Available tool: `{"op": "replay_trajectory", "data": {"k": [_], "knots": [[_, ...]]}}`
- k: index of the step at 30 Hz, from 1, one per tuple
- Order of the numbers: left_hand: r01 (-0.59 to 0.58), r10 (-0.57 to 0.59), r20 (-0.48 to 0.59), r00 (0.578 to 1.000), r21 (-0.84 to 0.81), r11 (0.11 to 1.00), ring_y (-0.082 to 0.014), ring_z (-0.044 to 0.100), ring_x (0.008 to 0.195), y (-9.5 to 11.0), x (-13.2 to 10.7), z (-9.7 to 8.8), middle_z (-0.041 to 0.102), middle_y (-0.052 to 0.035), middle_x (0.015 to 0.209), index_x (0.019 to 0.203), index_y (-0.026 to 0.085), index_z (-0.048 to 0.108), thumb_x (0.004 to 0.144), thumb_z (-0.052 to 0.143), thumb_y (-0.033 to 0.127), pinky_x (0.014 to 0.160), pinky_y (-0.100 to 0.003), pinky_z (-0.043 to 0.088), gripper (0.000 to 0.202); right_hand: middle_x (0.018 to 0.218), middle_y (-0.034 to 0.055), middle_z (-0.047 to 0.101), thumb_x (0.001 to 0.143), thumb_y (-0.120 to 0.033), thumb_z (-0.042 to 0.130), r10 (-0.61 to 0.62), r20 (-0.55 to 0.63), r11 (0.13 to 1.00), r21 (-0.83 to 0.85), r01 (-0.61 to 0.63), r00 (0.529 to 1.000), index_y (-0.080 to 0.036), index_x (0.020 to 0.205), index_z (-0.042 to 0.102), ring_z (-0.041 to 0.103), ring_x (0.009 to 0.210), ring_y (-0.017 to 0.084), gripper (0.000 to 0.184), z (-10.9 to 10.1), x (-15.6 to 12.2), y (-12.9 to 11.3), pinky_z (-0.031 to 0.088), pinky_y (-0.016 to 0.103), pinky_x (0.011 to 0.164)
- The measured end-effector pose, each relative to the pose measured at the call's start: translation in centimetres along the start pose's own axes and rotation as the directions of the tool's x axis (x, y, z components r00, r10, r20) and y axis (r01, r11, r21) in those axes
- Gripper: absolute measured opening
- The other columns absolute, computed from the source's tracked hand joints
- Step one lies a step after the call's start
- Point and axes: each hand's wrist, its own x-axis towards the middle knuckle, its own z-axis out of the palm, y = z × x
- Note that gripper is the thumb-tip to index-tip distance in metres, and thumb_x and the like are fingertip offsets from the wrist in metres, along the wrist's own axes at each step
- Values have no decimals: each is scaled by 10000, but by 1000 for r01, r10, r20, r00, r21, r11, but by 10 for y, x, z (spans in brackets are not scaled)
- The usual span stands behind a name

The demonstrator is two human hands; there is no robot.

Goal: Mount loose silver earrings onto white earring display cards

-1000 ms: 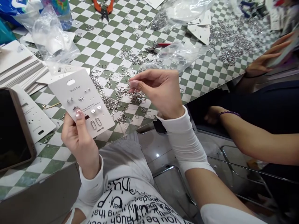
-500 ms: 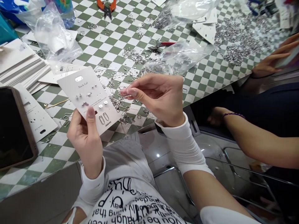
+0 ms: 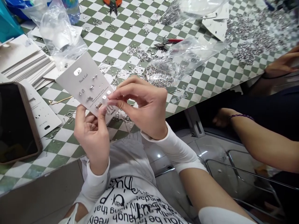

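My left hand [image 3: 93,143] grips the lower left edge of a white earring card [image 3: 90,73], thumb on the front. The tilted card bears the print "Stack Lab", an oval hanging hole and several small silver earrings [image 3: 92,87]. Thumb and fingertips pinched together, my right hand [image 3: 147,105] is at the card's lower right part, beside two small white squares [image 3: 106,95]. It partly covers two paperclip-shaped earrings there. Whatever sits in this pinch is too small to make out.
Loose silver jewellery parts [image 3: 116,73] lie behind the card. A plastic bag of parts [image 3: 161,74], red-handled pliers [image 3: 163,45] and orange-handled pliers [image 3: 113,7] are farther back. A phone [image 3: 17,124] and stacked cards [image 3: 25,62] are left. At right is another person's arm [image 3: 263,133].
My right hand has moved left and down from beside the card onto its lower right part. The card, still in my left hand, has shifted slightly in view.
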Motion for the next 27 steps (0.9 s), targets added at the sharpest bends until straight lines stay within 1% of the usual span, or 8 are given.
{"op": "replay_trajectory", "data": {"k": [4,7,10,14,17,20,25,27], "knots": [[-7,8,-18,1000,9,1000,-64,539,522,1,-1,0,694,11,781,1037,185,645,891,713,161,431,-184,383,163,878,13,675,876,-160,745,-36,-24,994,-107,33,999,-230,854,739,605,764,128,74,11,-3,6,555,311,623],[-9,9,-3,1000,33,999,-69,509,492,0,-2,-2,658,25,713,1137,163,628,905,684,152,428,-189,384,239,884,13,674,884,-170,741,-55,-50,993,-110,49,997,-237,862,742,599,771,125,70,18,-5,9,551,312,648],[-19,17,23,1000,70,997,-60,457,447,-1,-3,-3,620,40,653,1125,151,622,934,638,156,401,-186,341,192,903,15,673,875,-196,762,-59,-89,993,-111,49,994,-244,870,749,594,755,123,50,22,-8,12,550,317,650],[-37,36,41,999,33,999,-71,550,528,-2,-4,-3,696,-16,787,1125,149,618,947,611,147,434,-180,376,179,907,10,676,853,-197,787,-82,-131,994,-88,71,988,-256,871,750,604,771,134,72,24,-10,13,545,324,646],[-47,47,56,997,6,999,-71,566,548,-2,-4,-3,714,-36,864,1170,151,615,951,603,144,457,-183,407,219,892,11,681,846,-200,790,-78,-145,993,-99,64,986,-260,851,742,611,778,151,78,24,-10,13,557,342,652],[-50,52,63,997,-29,998,-90,633,620,-2,-5,-3,733,-46,925,1170,170,618,957,595,139,538,-192,487,216,897,19,683,856,-189,772,-100,-159,992,-88,87,982,-260,865,741,617,785,156,78,25,-11,12,571,349,665],[-45,50,69,996,-76,996,-183,745,929,-1,-6,-1,747,-71,1060,1188,189,601,966,579,152,784,-267,603,226,924,41,689,883,-176,728,-95,-180,993,-86,80,979,-244,907,737,637,793,161,73,28,-13,9,585,354,665],[-34,39,80,996,-56,998,-191,748,947,-1,-6,-1,745,-76,1080,1191,188,592,971,572,162,789,-275,611,223,946,48,696,899,-176,705,-83,-179,993,-93,67,980,-244,924,734,651,826,172,78,28,-14,8,595,366,683]]}}
